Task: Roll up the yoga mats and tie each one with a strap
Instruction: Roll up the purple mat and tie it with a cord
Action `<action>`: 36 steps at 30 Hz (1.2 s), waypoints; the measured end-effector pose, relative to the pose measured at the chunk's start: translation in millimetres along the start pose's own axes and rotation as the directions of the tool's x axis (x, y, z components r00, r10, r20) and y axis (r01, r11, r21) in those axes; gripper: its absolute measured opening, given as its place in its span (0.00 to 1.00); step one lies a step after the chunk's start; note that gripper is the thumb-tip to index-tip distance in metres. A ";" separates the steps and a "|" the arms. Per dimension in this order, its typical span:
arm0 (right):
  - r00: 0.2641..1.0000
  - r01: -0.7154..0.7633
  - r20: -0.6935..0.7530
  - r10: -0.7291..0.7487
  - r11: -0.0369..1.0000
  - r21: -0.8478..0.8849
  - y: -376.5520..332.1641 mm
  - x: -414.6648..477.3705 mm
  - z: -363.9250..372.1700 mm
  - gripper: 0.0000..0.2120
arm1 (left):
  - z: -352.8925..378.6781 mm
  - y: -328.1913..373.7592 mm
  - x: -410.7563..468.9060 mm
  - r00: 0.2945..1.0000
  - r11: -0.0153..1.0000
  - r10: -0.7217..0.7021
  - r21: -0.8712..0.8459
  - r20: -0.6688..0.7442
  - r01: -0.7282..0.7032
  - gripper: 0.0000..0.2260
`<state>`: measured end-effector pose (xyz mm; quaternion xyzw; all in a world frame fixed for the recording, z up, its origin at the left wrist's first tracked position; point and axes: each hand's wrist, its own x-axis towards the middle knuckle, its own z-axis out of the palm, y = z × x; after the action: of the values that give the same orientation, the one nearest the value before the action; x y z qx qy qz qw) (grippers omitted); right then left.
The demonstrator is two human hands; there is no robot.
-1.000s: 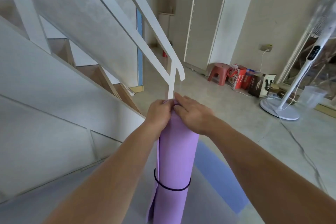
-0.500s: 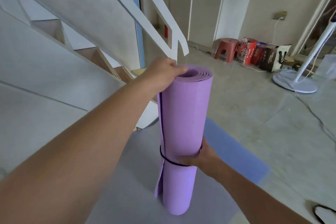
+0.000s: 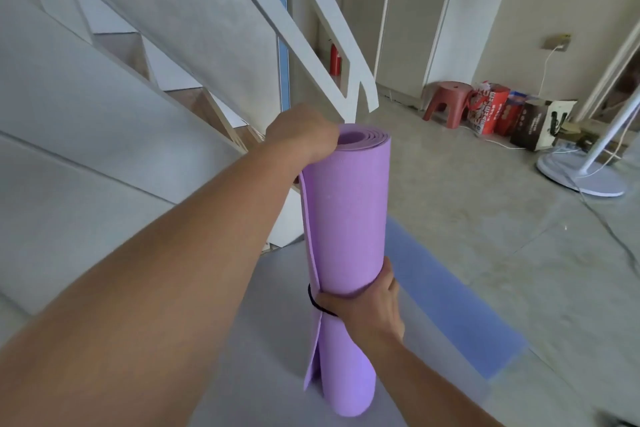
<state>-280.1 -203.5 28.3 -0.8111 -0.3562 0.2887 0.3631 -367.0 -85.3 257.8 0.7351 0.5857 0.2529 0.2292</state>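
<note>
Purple foam yoga mat (image 3: 346,218), rolled and held upright over a grey mat (image 3: 256,350) beside the staircase (image 3: 138,121). Thin black strap (image 3: 316,302) circled its lower part (outer flap loose at left). Left hand (image 3: 301,137) gripped the top rim; right hand (image 3: 367,305) curled round the roll at the strap.

The rolled mat (image 3: 346,211) is plain lilac, with a thin black strap (image 3: 317,303) round its lower part. Beneath it lies a plain grey mat (image 3: 270,340), and to its right a blue mat (image 3: 450,308). Beyond it are a red stool (image 3: 446,100) and a white fan base (image 3: 581,177).
</note>
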 end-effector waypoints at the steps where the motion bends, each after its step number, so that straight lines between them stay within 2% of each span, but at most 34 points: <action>1: 1.000 -0.015 0.008 0.016 0.999 -0.050 4.8 -1.3 3.5 0.64 | -1.0 0.9 -1.9 1.000 1.000 0.002 0.030 0.008 -0.002 0.11; 4: 0.996 -0.081 0.019 0.083 0.992 -0.100 14.3 -0.3 5.3 0.64 | -2.9 8.9 -2.1 0.998 0.991 0.048 0.122 0.043 -0.053 0.12; 8: 0.996 -0.088 0.007 0.089 0.988 -0.131 8.5 3.8 -1.4 0.69 | 1.3 16.2 3.6 0.995 0.970 0.066 0.229 0.068 -0.080 0.09; 12: 0.997 -0.056 -0.053 0.048 0.983 -0.175 12.7 3.9 -0.1 0.65 | 7.2 23.5 6.3 0.990 0.916 0.083 0.382 0.117 -0.122 0.07; 16: 1.000 0.010 0.027 -0.002 0.949 -0.316 23.8 8.8 -4.2 0.67 | 3.6 28.4 8.5 0.980 0.899 0.028 0.424 0.195 -0.110 0.04; 19: 0.987 0.056 0.162 -0.012 0.961 -0.272 21.2 20.5 -17.9 0.70 | 1.0 26.2 13.8 0.971 0.935 -0.009 0.346 0.239 -0.076 0.04; 21: 0.956 0.060 0.292 -0.041 0.997 -0.054 11.4 27.6 -38.2 0.68 | -2.3 22.8 10.8 0.939 0.968 -0.091 0.250 0.331 0.005 0.07; 23: 0.903 0.057 0.402 -0.154 0.968 0.244 -8.5 32.3 -63.8 0.55 | -6.0 21.6 7.7 0.894 0.978 -0.168 0.187 0.416 0.097 0.10; 25: 0.856 0.038 0.461 -0.234 0.918 0.395 -42.5 26.8 -96.8 0.41 | -11.4 20.6 2.6 0.862 0.975 -0.222 0.112 0.456 0.192 0.11; 26: 0.839 0.017 0.486 -0.244 0.904 0.426 -62.1 22.1 -113.0 0.40 | -15.5 18.9 -0.9 0.844 0.966 -0.245 0.050 0.477 0.252 0.10; 28: 0.817 -0.083 0.548 -0.180 0.904 0.420 -97.9 11.8 -142.1 0.42 | -23.5 13.6 -12.3 0.795 0.912 -0.307 -0.078 0.523 0.403 0.13; 30: 0.782 -0.162 0.614 -0.109 0.915 0.369 -127.8 0.4 -160.3 0.39 | -35.9 11.5 -30.6 0.749 0.841 -0.369 -0.147 0.550 0.521 0.15; 33: 0.769 -0.234 0.637 0.051 0.950 0.207 -177.4 -26.0 -174.4 0.31 | -62.1 17.9 -64.4 0.721 0.766 -0.446 -0.190 0.529 0.614 0.06; 36: 0.761 -0.234 0.637 0.123 0.968 0.092 -227.7 -61.5 -186.0 0.24 | -104.6 29.3 -92.1 0.690 0.676 -0.533 -0.245 0.490 0.695 0.08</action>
<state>-264.4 -213.3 328.1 -0.6658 -0.3520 0.6039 0.2608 -429.3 -177.1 347.1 0.4573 0.6789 0.1293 0.5597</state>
